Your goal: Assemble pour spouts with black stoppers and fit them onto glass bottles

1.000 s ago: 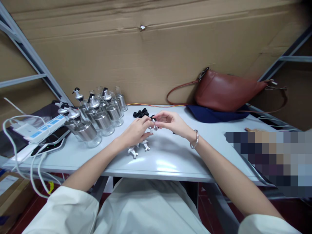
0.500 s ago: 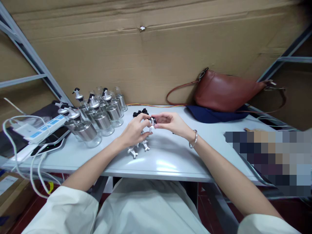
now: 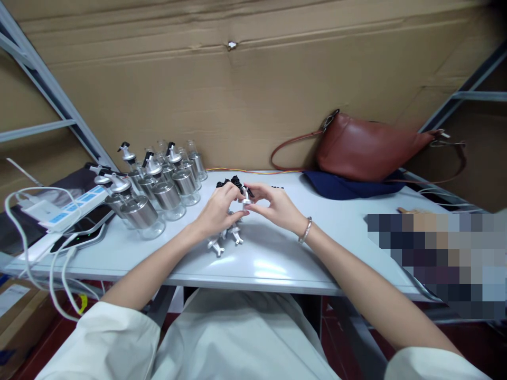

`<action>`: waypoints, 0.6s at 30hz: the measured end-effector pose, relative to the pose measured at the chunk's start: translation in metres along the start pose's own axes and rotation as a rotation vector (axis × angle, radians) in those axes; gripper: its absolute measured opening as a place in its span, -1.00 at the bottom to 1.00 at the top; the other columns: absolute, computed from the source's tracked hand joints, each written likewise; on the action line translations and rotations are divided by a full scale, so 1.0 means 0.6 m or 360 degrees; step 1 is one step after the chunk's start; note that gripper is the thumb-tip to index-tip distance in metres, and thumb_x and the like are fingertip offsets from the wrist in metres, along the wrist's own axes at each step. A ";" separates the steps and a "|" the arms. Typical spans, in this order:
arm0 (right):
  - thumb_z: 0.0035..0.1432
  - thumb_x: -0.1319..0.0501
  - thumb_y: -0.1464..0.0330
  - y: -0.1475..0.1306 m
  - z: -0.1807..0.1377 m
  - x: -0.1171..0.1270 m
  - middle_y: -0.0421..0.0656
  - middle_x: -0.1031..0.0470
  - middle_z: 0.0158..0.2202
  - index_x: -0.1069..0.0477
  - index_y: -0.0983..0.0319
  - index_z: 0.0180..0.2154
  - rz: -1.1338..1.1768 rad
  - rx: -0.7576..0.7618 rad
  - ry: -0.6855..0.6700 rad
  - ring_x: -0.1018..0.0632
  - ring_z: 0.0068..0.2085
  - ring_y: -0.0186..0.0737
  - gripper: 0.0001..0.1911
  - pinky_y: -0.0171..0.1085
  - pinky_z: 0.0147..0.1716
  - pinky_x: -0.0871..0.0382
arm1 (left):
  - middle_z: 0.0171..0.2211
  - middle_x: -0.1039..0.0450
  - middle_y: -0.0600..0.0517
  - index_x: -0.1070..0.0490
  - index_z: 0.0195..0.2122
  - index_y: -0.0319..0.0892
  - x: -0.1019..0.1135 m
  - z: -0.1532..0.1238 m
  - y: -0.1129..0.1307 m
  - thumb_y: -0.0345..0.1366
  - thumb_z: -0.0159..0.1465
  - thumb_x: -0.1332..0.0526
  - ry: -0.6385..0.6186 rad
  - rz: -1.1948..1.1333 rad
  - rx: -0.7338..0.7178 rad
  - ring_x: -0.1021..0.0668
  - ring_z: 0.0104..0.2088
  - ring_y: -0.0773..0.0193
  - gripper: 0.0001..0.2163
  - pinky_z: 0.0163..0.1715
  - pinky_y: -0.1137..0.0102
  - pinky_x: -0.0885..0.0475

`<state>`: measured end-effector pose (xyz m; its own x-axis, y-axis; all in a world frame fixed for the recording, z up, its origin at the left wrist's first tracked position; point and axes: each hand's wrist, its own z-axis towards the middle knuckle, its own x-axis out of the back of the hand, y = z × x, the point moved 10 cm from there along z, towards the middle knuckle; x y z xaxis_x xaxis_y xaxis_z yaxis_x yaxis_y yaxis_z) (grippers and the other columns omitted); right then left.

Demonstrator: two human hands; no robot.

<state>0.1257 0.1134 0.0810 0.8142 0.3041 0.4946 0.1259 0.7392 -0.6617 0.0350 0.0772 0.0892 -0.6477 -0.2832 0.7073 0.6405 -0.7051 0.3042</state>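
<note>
A small silver bottle pourer (image 3: 246, 202) with a black part on top is pinched between my two hands above the table. My left hand (image 3: 222, 208) is closed on its left side with thumb and fingertips, and my right hand (image 3: 277, 207) grips it from the right. Just below my left hand, several silver pourer pieces (image 3: 216, 246) lie on the tabletop, some partly covered by the hand. Behind my fingers sits a small pile of black parts (image 3: 236, 181). More dark bits (image 3: 278, 187) show just past my right hand.
Several glass bottles with steel bands (image 3: 168, 196) stand at the left, some topped with pourers. A power strip (image 3: 85, 206) with white cables lies left of them. A brown leather bag (image 3: 356, 150) rests on dark blue cloth (image 3: 332, 187) at the back right. Cardboard (image 3: 253, 105) walls the back.
My right hand has shifted slightly left and its fingers have turned around the pourer, with the thumb now lower. My left hand has stayed nearly in place.
</note>
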 end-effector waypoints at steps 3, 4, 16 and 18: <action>0.09 -0.27 0.28 0.001 0.000 0.003 -0.06 -0.57 -0.16 -0.34 0.24 0.05 0.0015 -0.0047 -0.0002 -0.58 -0.27 -0.20 -0.53 -0.14 -0.17 -0.50 | -0.27 -0.32 0.02 -0.24 -0.25 -0.17 -0.002 0.001 0.004 -0.31 0.18 -0.26 0.0001 -0.0032 -0.0053 -0.42 -0.24 0.24 -0.80 -0.20 0.32 -0.33; 0.09 -0.26 0.28 0.001 0.000 0.003 -0.05 -0.57 -0.15 -0.34 0.24 0.04 0.0034 -0.0054 -0.0003 -0.59 -0.25 -0.19 -0.54 -0.13 -0.16 -0.49 | -0.27 -0.33 0.01 -0.23 -0.24 -0.17 -0.001 0.001 0.005 -0.30 0.18 -0.26 0.0007 -0.0046 -0.0074 -0.43 -0.23 0.24 -0.79 -0.20 0.31 -0.33; 0.03 -0.32 0.22 0.011 0.003 0.014 -0.06 -0.55 -0.22 -0.34 0.26 -0.06 0.0329 -0.0158 0.0070 -0.56 -0.23 -0.18 -0.54 -0.11 -0.14 -0.46 | -0.20 -0.36 -0.04 -0.26 -0.14 -0.19 0.008 0.003 0.015 -0.27 0.25 -0.21 0.0045 -0.0132 -0.0141 -0.45 -0.17 0.23 -0.79 -0.15 0.30 -0.38; -0.01 -0.34 0.21 0.017 0.004 0.018 -0.08 -0.54 -0.25 -0.35 0.26 -0.09 0.0386 -0.0197 0.0086 -0.56 -0.25 -0.20 -0.54 -0.11 -0.13 -0.45 | -0.17 -0.35 -0.06 -0.27 -0.12 -0.19 0.008 0.003 0.015 -0.27 0.25 -0.20 0.0046 -0.0109 -0.0147 -0.45 -0.13 0.21 -0.79 -0.12 0.29 -0.38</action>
<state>0.1345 0.1257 0.0811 0.8578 0.4281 0.2846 -0.0108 0.5685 -0.8226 0.0383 0.0708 0.0963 -0.7013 -0.2499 0.6677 0.5544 -0.7800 0.2904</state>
